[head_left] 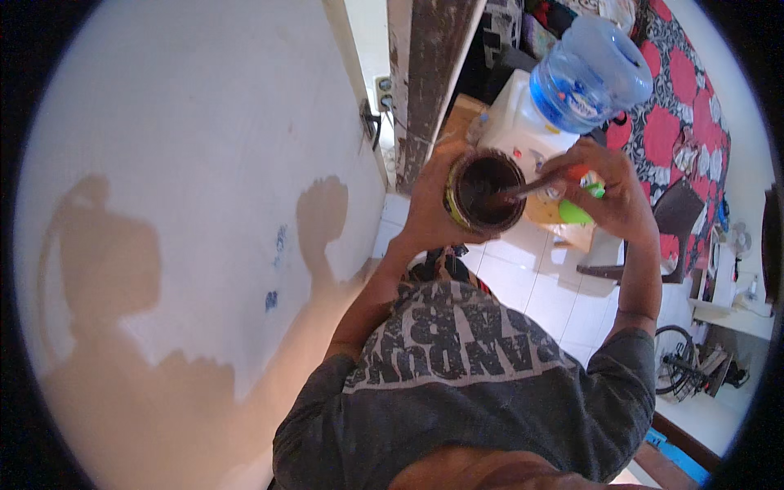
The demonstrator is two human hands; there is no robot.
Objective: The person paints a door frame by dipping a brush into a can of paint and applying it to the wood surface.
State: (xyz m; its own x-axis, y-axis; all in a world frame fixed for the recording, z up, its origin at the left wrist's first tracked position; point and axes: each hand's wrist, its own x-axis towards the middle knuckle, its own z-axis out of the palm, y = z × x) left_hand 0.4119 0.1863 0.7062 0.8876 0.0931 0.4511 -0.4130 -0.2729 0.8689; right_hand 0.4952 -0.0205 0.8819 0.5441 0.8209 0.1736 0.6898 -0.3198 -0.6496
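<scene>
My left hand (427,196) is wrapped around a round tin can (482,181) in front of my chest. The can is uncovered, with a dark brown inside and brown smears along its rim. A slim paintbrush (537,184) is pinched in the fingers of my right hand (603,184), just right of the can. Its dark brown tip reaches over the rim into the can's mouth. How deep the contents are, I cannot tell.
A pale door (237,122) with a dark handle (371,122) stands at left, beside a worn brown door frame (429,69). Beyond my hands are a white water dispenser (510,110) with a blue bottle (588,77), a green object (576,214) and a dark chair (679,216).
</scene>
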